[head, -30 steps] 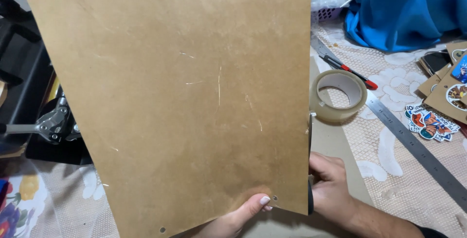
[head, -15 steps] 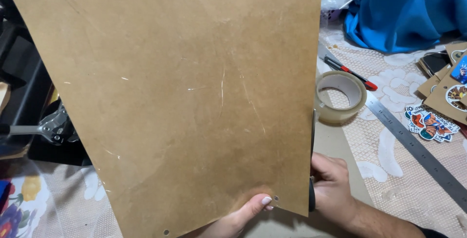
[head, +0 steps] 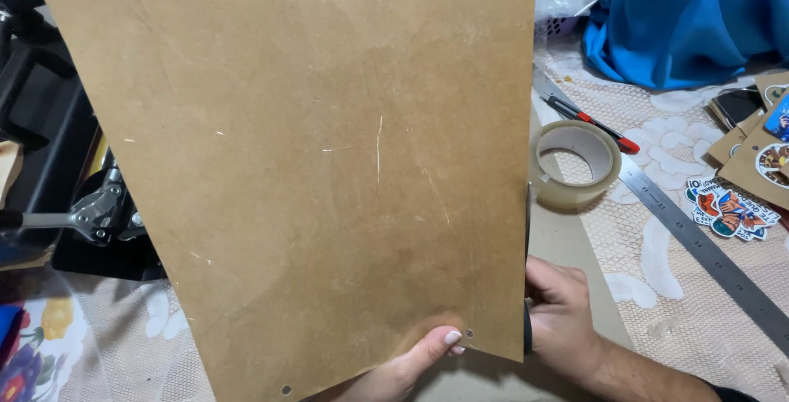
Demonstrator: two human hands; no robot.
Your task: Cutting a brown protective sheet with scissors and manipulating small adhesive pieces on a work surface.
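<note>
Two hands hold a large brown hardboard sheet (head: pixel 329 164) upright in front of the camera, so that it fills most of the view and hides much of the counter (head: pixel 657 320) behind it. Its face is scuffed with pale scratches, and small holes show near its lower edge. The left hand (head: pixel 403 365) sits at the bottom edge, its thumb pressed flat on the front face beside one of the holes, the grip closed on the sheet. The right hand (head: pixel 563 311) is at the lower right edge, fingers curled around that edge and a dark strip running down it, also a closed grip. To the right, on the lace-covered counter, a roll of clear packing tape (head: pixel 575 164) lies flat, just beside the sheet's edge. A long steel ruler (head: pixel 699 237) runs diagonally past it, with a red and black utility knife (head: pixel 588 118) above, stickers (head: pixel 731 209) to the right and a blue cloth (head: pixel 682 16) bunched at the top
</note>
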